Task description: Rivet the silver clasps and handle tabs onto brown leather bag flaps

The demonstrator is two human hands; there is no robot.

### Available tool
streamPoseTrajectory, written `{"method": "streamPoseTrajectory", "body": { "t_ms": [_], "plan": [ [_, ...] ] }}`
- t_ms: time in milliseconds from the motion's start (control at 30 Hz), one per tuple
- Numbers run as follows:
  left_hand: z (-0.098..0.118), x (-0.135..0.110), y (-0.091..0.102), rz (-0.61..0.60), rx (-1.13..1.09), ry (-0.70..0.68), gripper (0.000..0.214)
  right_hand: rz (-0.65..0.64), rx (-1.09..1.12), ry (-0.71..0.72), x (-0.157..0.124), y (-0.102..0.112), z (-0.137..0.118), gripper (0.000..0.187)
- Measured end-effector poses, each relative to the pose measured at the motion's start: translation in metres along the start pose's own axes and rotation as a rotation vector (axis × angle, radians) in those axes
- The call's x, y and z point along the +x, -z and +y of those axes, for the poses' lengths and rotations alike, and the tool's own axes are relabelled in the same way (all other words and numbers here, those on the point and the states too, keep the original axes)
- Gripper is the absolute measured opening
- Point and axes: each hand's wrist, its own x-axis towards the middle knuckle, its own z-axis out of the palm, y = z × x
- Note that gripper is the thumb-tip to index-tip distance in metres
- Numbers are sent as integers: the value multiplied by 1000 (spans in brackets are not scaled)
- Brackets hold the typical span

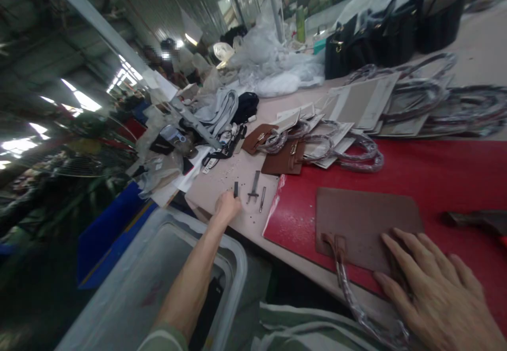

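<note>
My left hand [228, 206] is closed at the table's left edge, with the dark flat end of a metal tool [236, 189] sticking up out of it; the rest of that tool is hidden by my fingers. Just to its right lie a forked metal tool [253, 188] and a thin metal rod [262, 199]. My right hand [433, 280] lies open, fingers spread, over the lower right of a brown leather bag panel [356, 219]. From the panel's lower left corner a plastic-wrapped handle [350, 290] hangs over the table's front edge.
A hammer-like tool [475, 219] lies on the red board [435, 171] at right. Behind are brown panels [287, 158] with wrapped handles, black bags [368, 45] and clear plastic [273, 60]. A grey bin [154, 240] stands below on the left.
</note>
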Motion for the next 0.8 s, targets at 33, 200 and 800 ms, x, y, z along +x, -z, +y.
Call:
{"method": "streamPoseTrajectory", "body": {
  "t_ms": [33, 200, 800],
  "plan": [
    [0, -2, -1, -1, 8, -5, 25, -17, -6, 12, 0, 0, 0, 66],
    [27, -20, -8, 63, 6, -118, 32, -48, -73, 16, 1, 2, -1, 55],
    [79, -36, -19, 21, -43, -126, 32, -207, -82, -104, -2, 17, -14, 54]
  ]
}}
